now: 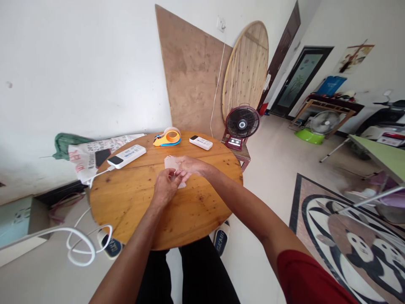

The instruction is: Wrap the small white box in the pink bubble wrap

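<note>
Over the middle of the round wooden table (133,202), both hands meet at a thin whitish, slightly see-through piece (171,162), perhaps a small bag or sheet. My left hand (165,185) pinches it from the near side, fingers closed. My right hand (190,165) reaches across its top with bent fingers closed on it. The fingers hide its middle; an upper part and a lower corner show. Beyond the hands stands an orange and blue tape dispenser (167,137) with a roll of tape.
A white power bank (127,156) with a plugged-in white cable (90,253) lies at the table's left; a similar white device (201,142) lies back right. A fan (242,124) stands on a stool behind the right edge. Boards (193,71) lean on the wall.
</note>
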### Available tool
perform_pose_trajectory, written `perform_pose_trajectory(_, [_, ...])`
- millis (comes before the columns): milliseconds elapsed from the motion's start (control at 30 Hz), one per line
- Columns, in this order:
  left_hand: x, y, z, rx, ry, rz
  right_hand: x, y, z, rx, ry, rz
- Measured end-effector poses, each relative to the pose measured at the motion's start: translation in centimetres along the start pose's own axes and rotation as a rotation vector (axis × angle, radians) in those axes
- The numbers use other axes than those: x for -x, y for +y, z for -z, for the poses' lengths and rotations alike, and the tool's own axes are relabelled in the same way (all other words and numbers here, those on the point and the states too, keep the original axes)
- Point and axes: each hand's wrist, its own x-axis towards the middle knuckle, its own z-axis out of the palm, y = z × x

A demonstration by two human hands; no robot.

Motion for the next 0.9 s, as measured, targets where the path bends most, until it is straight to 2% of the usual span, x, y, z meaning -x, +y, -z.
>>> perform_pose_trajectory(67, [0.1, -0.2, -0.4, -0.016, 0.030, -0.017, -0.2, -0.1, 0.4, 0.003, -0.017, -0.025])
perform_pose_trajectory(167, [0.3, -0.5, -0.7, -0.060, 0.044, -0.059, -0.8, 0.4, 1.0, 0.023, 0.039, 0.003])
perform_pose_trajectory(267, [0.3, -0.5, -0.5, -0.112, 0.026, -0.067, -1.5, 2.3, 1.7, 0.005, 0.173, 0.169])
perform_pose_trajectory(433, [0.2, -0.7, 0.2, -0.098, -0.032, -0.138, -3.8, 7.0, 2.3, -0.024, 0.361, 0.440])
perform_pose_trajectory(567, [0.0, -1.1, 0.6, -0.005, -0.075, -0.134, -6.2, 9.3, 1.5, -0.001, 0.429, 0.579])
perform_pose_trajectory(767, [-0.2, -1.6, 0.3, 0.015, -0.058, -0.182, -7.3, 9.2, 0.7, 0.215, 0.505, 0.695])
perform_pose_trajectory(900, [-0.1, -1.5, 0.4, -0.017, -0.045, -0.226, -6.7, 8.9, 0.9, 0.351, 0.489, 0.639])
